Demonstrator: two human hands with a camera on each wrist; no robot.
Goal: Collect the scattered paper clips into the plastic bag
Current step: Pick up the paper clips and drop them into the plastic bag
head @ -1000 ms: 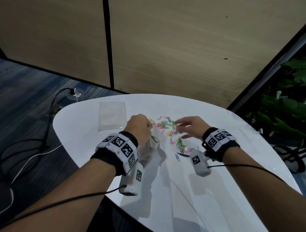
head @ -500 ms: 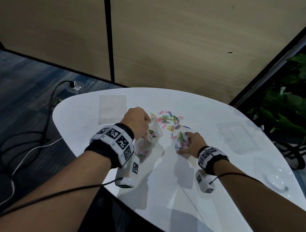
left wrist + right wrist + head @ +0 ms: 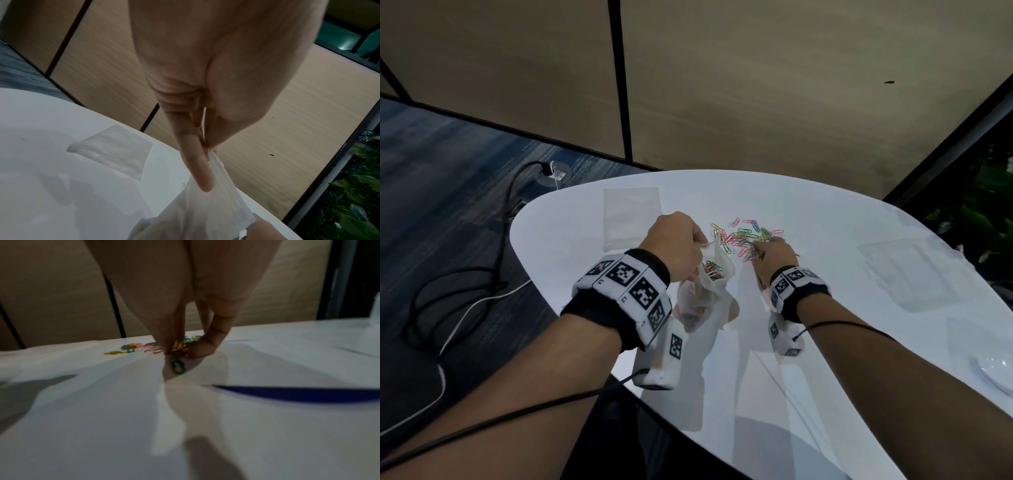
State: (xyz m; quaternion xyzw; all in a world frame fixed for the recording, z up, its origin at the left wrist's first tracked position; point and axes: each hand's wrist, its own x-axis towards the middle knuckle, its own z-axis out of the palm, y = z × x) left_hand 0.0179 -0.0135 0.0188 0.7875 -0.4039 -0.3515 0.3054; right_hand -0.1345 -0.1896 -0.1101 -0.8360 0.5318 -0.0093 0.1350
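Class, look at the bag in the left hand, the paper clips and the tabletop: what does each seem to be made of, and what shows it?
Bag: thin clear plastic film; it crumples and the clips inside show through.
Paper clips: probably coated wire; thin bent loops in bright colours.
Tabletop: smooth glossy white, perhaps laminate; it reflects the arms.

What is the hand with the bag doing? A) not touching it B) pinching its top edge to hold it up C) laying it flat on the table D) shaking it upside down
B: the left hand pinches the top edge of the plastic bag and holds it up, with colored paper clips already inside.
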